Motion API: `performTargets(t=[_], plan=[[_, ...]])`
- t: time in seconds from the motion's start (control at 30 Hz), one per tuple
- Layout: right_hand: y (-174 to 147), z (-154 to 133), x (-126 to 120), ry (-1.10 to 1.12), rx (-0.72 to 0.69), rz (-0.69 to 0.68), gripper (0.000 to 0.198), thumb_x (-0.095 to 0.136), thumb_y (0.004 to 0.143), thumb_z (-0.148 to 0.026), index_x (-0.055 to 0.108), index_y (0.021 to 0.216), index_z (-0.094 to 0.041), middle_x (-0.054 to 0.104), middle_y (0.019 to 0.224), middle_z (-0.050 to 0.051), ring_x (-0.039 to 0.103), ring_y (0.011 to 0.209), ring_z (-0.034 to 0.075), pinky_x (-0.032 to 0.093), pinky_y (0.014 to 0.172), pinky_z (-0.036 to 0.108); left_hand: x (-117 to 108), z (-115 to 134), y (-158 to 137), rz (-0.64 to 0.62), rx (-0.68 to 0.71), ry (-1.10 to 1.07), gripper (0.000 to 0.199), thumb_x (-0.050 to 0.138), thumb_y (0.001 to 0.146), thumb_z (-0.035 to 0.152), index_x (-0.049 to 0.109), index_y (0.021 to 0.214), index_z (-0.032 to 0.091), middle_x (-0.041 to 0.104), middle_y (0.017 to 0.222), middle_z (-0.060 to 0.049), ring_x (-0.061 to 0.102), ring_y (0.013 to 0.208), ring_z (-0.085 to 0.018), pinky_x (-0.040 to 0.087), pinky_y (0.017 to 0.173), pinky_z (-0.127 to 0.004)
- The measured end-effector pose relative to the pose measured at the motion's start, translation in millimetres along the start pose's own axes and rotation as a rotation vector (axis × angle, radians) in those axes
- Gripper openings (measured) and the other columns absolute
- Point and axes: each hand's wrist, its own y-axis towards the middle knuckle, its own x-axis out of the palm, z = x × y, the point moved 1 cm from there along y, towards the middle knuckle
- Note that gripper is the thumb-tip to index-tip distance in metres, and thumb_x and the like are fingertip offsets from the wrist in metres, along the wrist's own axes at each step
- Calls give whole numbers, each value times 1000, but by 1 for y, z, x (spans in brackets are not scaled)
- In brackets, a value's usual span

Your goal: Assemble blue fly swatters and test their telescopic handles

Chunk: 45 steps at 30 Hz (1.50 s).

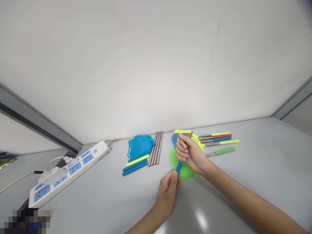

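Note:
My left hand [168, 190] is closed around the lower part of a blue handle grip [179, 167]. My right hand [188, 152] wraps round the metal rod [191, 134] that rises from this grip, its upper end showing above my fingers. Both are held tilted over fly swatters. Beneath lies a green fly swatter [186, 171], partly hidden by my hands. Several assembled fly swatters with yellow, red and blue grips lie behind it, their handles pointing right. To the left are loose metal rods [156, 149], blue swatter heads [140, 146] and loose blue and yellow grips [135, 167].
A white power strip [70, 174] with plugs and cables lies at the left of the grey table [102, 201]. A pale wall [156, 71] stands along the table's back edge. At the far left is a shiny coloured wrapper [6, 159].

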Motion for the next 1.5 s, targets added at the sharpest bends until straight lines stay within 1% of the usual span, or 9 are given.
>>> performTargets(t=[0.13,0.27,0.37,0.5,0.73,0.87,1.07,1.23,1.5], plan=[[-1,-5,0,-30,-3,19,35,49,78,-32,36,49,-17,26,42,-7,23,35,5,22,36,20,0,3,1,-40,6,-3,39,29,84,49,37,63,16,26,51,6,22,46,-7,17,44,-22],[0,-10,-2,6,-14,50,32,51,76,-30,37,50,-17,26,44,-6,22,37,5,22,37,20,-1,2,1,-72,14,59,35,32,83,47,39,67,17,25,50,6,24,47,-7,17,45,-22],[1,-17,-3,49,-43,63,34,51,76,-28,33,49,-17,22,43,-7,19,37,5,20,36,19,-1,2,1,-64,14,112,33,35,83,46,40,68,17,27,53,6,26,49,-7,19,47,-21],[0,-23,-4,73,-37,57,39,49,77,-27,24,48,-18,16,41,-8,13,36,5,14,34,19,0,1,0,-62,7,152,33,33,83,46,39,68,17,28,55,6,26,50,-7,20,48,-21],[0,-16,-7,83,-18,43,39,44,79,-30,22,50,-18,15,41,-8,10,36,5,11,33,19,0,-3,-2,-72,52,213,38,24,86,46,34,63,17,29,57,5,26,53,-8,21,49,-23],[0,-12,-8,88,-26,29,41,46,79,-31,21,49,-18,14,40,-8,9,35,5,10,33,18,0,-4,-3,-78,51,204,39,22,86,47,33,62,18,28,55,5,25,51,-9,21,48,-23],[0,-7,-9,158,-7,-57,43,43,80,-32,19,48,-18,11,38,-8,8,34,5,9,33,19,0,-6,-5,-79,51,198,39,23,85,48,33,63,18,27,55,5,25,52,-8,20,48,-24],[1,-3,-14,209,11,-55,44,41,81,-33,17,47,-18,10,38,-8,7,34,5,9,33,19,1,-8,-6,-73,40,182,40,24,85,48,33,62,17,29,55,5,26,51,-8,20,48,-24],[5,1,-20,239,22,-56,45,43,81,-33,17,48,-18,10,38,-8,6,34,6,9,33,19,0,-7,-5,-120,-39,52,41,26,85,48,35,61,16,29,52,5,26,49,-7,20,47,-23]])
